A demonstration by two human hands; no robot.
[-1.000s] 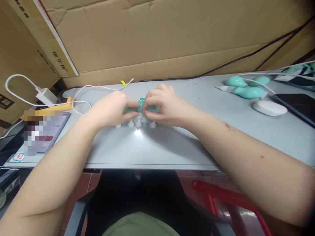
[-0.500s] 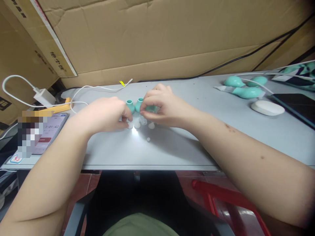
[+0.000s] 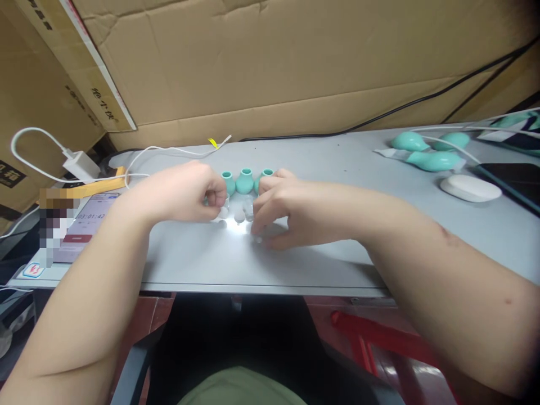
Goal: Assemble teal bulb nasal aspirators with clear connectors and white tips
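Observation:
Several turquoise bulb-shaped pieces with open necks, including one turquoise bulb (image 3: 245,181), stand in a row at the middle of the desk. My left hand (image 3: 196,192) is pinched on a small clear piece (image 3: 226,201) in front of the leftmost bulb. My right hand (image 3: 280,208) reaches down with thumb and forefinger apart around a tiny white disc (image 3: 258,240) on the desk; whether they touch it is unclear. Between the hands lie a white round piece (image 3: 239,216) and a clear plastic piece (image 3: 248,209). Part of the right bulb is hidden by my right hand.
At the back right lie several turquoise bulbs (image 3: 408,140), one in clear wrap. A white oval case (image 3: 470,188) and a dark device (image 3: 512,183) are near them. A phone (image 3: 90,225) and white charger (image 3: 81,166) sit left. Cardboard (image 3: 295,67) walls the back.
My right hand has moved from beside the bulbs down and nearer to me, to the tiny white disc. My left hand keeps nearly the same place. The view has shifted slightly.

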